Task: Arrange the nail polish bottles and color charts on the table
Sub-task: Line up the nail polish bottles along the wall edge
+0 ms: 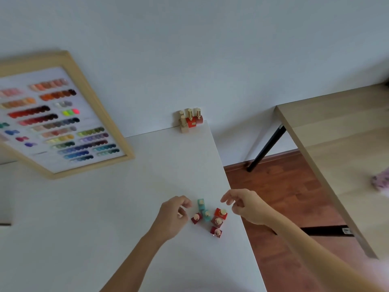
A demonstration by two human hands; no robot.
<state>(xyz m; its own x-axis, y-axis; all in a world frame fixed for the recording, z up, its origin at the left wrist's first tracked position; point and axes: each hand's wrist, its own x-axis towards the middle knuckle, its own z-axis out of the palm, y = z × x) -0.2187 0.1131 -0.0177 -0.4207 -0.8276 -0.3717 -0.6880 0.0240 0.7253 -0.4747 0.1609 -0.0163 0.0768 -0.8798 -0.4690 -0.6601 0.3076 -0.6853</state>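
Six small square nail polish bottles [208, 217], red and teal with gold caps, stand upright, clustered near the white table's [105, 218] right edge. The left hand [172, 216] and right hand [244, 205] flank them, fingers loosely curled, holding nothing.

A wood-framed color chart [56, 116] lies far left, its long axis running diagonally.

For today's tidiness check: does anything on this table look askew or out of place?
Nothing is spilled or damaged. The framed color chart lies at a slant to the white table's edges, and the near bottles stand in a loose, uneven cluster.
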